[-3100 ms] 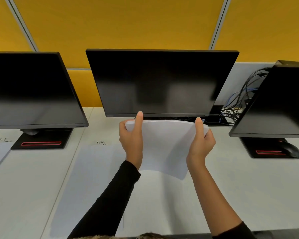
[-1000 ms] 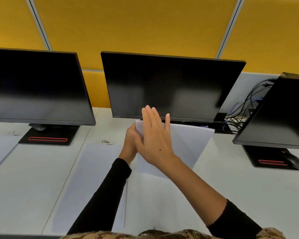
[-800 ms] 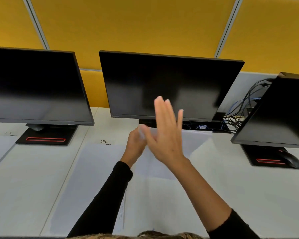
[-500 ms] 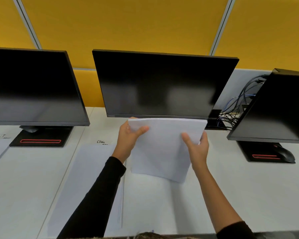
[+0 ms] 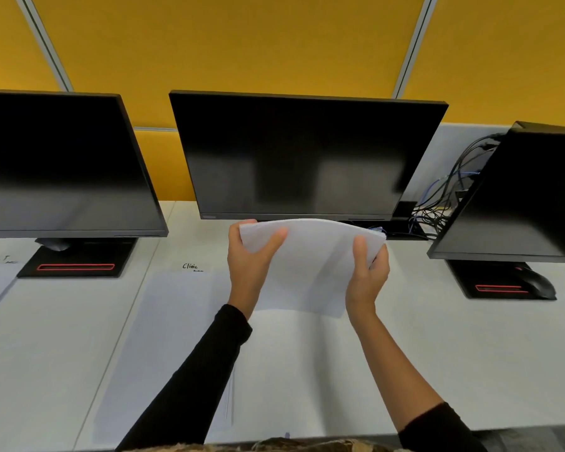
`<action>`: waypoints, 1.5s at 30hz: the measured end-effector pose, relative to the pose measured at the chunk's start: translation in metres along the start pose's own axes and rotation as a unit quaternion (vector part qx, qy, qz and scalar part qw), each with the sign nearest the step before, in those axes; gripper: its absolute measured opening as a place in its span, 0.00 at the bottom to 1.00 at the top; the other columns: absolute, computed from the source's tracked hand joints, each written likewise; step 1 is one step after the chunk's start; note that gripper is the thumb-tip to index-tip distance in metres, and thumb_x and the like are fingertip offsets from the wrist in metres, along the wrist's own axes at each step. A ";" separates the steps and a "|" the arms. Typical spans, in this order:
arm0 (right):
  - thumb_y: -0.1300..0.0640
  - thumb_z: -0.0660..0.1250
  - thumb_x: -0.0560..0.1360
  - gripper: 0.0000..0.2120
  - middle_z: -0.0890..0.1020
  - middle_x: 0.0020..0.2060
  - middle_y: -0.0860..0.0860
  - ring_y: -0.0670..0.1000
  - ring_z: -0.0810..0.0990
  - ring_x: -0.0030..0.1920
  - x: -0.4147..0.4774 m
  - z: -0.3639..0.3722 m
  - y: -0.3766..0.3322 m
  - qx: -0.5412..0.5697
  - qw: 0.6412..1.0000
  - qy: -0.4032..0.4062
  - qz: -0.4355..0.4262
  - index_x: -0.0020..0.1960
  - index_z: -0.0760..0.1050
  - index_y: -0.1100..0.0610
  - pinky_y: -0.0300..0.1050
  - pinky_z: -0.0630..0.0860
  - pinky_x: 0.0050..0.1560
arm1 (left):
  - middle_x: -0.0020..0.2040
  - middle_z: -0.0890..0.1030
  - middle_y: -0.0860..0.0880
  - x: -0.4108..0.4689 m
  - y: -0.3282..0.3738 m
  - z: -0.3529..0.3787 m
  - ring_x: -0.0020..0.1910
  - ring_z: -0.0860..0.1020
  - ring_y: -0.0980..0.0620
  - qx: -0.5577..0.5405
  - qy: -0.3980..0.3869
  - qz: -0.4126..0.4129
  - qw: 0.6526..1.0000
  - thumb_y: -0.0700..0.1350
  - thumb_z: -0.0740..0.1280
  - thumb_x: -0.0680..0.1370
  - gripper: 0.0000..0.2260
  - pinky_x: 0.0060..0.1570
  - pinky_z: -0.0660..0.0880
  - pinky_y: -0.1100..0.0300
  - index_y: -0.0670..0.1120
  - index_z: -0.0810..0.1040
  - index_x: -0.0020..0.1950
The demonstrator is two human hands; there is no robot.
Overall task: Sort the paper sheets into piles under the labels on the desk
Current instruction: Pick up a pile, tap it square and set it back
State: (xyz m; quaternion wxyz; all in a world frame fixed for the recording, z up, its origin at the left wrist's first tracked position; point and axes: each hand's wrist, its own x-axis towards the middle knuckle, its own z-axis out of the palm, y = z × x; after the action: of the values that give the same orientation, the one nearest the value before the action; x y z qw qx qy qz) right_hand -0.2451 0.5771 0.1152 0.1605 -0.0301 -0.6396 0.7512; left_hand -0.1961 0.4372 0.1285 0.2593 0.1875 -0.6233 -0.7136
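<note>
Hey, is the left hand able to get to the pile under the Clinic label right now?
Probably yes: the left hand is near the Clinic pile with nothing between, but it grips the held sheets with the right hand.

the sheets gripped by the left hand and right hand are thin white paper, matt and smooth. below the hands the bench is pale, matt and smooth, with more flat white paper left of the left hand. the monitor just beyond the hands has a dark screen with a faint sheen in a matt black plastic frame. the sleeve behind the left hand is matt black cloth. well right of the right hand, the mouse is slightly glossy black plastic. the wall above looks like matt yellow fabric, split by pale metal strips.
</note>
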 end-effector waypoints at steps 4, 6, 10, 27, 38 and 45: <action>0.44 0.63 0.75 0.18 0.70 0.29 0.45 0.44 0.70 0.32 0.013 0.014 -0.016 0.044 0.996 0.062 0.051 0.30 0.65 0.50 0.35 0.70 0.37 | 0.51 0.76 0.47 0.006 0.008 0.014 0.47 0.78 0.49 -0.021 0.060 -0.030 0.998 0.55 0.65 0.76 0.11 0.44 0.81 0.54 0.54 0.67 0.53; 0.46 0.64 0.74 0.21 0.70 0.27 0.47 0.50 0.70 0.34 0.021 0.019 -0.019 0.055 0.990 0.083 0.096 0.25 0.63 0.50 0.44 0.69 0.40 | 0.50 0.77 0.47 0.011 0.010 0.018 0.47 0.78 0.50 -0.032 0.079 -0.065 0.994 0.56 0.58 0.79 0.09 0.43 0.79 0.57 0.52 0.70 0.50; 0.51 0.63 0.75 0.21 0.68 0.26 0.48 0.50 0.67 0.32 0.028 0.021 -0.019 0.028 0.990 0.088 0.107 0.26 0.61 0.52 0.45 0.66 0.38 | 0.55 0.79 0.44 0.020 0.009 0.017 0.53 0.78 0.46 -0.014 0.083 -0.093 0.992 0.57 0.54 0.80 0.17 0.52 0.78 0.51 0.48 0.74 0.56; 0.56 0.51 0.82 0.10 0.72 0.37 0.45 0.42 0.71 0.38 0.014 -0.001 0.038 -0.048 0.998 -0.026 0.037 0.45 0.68 0.56 0.25 0.71 0.37 | 0.60 0.75 0.48 0.012 -0.022 -0.001 0.59 0.77 0.45 0.033 -0.015 -0.028 0.999 0.47 0.65 0.77 0.14 0.58 0.77 0.46 0.53 0.66 0.61; 0.60 0.49 0.82 0.12 0.70 0.33 0.46 0.35 0.69 0.29 0.005 -0.017 0.055 -0.108 0.994 -0.013 0.011 0.41 0.62 0.53 0.27 0.67 0.32 | 0.50 0.71 0.65 -0.004 -0.030 0.000 0.47 0.73 0.66 -0.003 -0.023 -0.049 0.999 0.47 0.56 0.82 0.08 0.48 0.74 0.66 0.56 0.61 0.59; 0.44 0.55 0.73 0.14 0.73 0.37 0.44 0.36 0.74 0.35 0.007 0.003 0.010 0.023 0.999 0.025 0.027 0.46 0.69 0.54 0.24 0.71 0.34 | 0.45 0.71 0.62 0.004 0.006 0.021 0.43 0.75 0.59 -0.029 0.043 -0.012 0.999 0.50 0.60 0.79 0.06 0.40 0.76 0.69 0.60 0.64 0.46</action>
State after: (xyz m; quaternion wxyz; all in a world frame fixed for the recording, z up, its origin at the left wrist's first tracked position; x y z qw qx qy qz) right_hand -0.2544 0.5745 0.1069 0.1572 -0.0625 -0.6167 0.7688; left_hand -0.2109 0.4512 0.1376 0.2831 0.2178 -0.5884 -0.7254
